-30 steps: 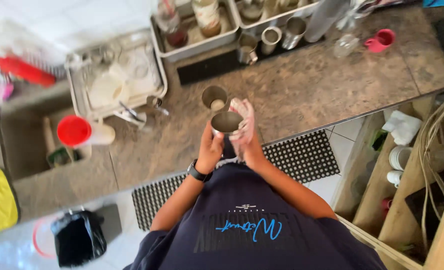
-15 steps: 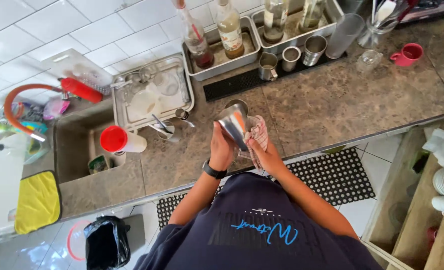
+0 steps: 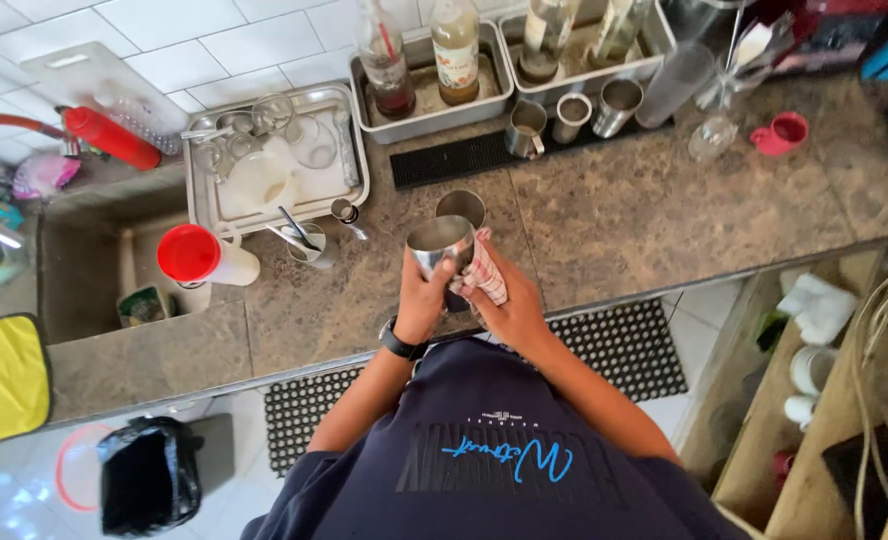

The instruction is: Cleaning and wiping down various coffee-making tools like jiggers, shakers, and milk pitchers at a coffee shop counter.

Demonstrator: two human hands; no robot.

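Left hand point(image 3: 424, 300) grips a steel cup point(image 3: 442, 250) while the right hand point(image 3: 509, 310) presses a checked cloth point(image 3: 486, 278) against it; a second cup point(image 3: 461, 208) waits on the surface point(image 3: 614, 210), wiping apparently midway.

Five steel cups point(image 3: 441, 243), four bottles point(image 3: 457, 50), two metal trays point(image 3: 356, 160), one red cup point(image 3: 779, 133).

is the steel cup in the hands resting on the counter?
No. The steel cup is lifted above the counter, gripped by the left hand, with the right hand pressing a checked cloth on it.
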